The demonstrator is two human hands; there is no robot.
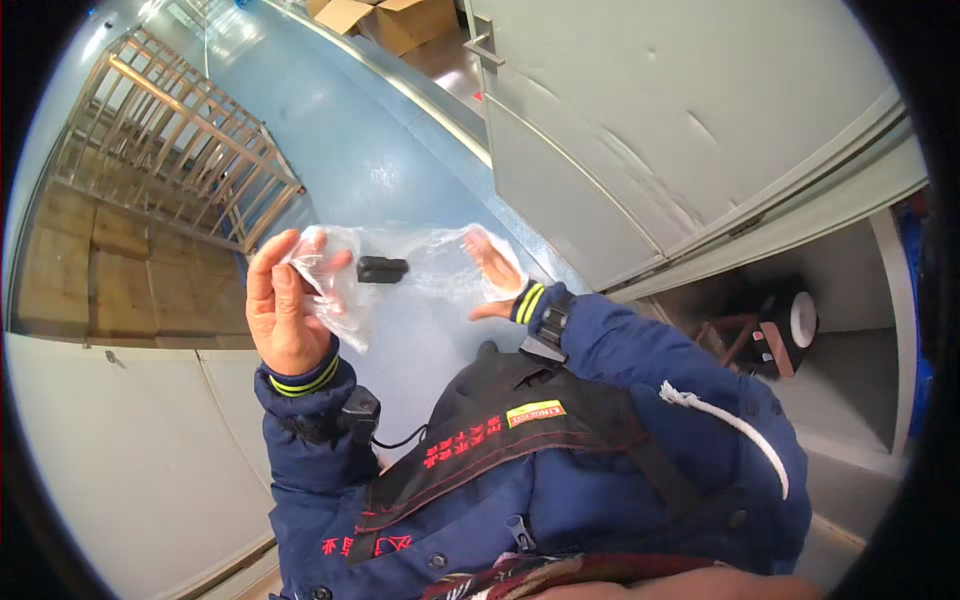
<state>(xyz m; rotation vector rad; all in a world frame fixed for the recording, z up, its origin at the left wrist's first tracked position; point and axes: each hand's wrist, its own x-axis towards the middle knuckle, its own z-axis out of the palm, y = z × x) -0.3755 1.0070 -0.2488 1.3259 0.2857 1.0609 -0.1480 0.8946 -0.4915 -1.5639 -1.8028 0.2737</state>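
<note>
A clear, thin plastic bag (420, 250) is stretched between my two hands at chest height. My left hand (288, 305) pinches one end of it, thumb against the fingers, and crumpled film hangs below. The fingers of my right hand (494, 268) are stretched out under the film at the other end, with the thumb apart and outside it. A small black object (382, 269) shows between the hands, close to the left one. Whether it lies inside the bag or behind it I cannot tell. Each wrist wears a dark strapped device.
Blue floor (380, 170) runs ahead. To the left are a metal rack (180, 130), stacked brown cartons (110, 265) and a pale panel (130, 440). A grey door (690, 110) stands at the right, near an open recess (830, 390). An open cardboard box (400, 22) sits at the far end.
</note>
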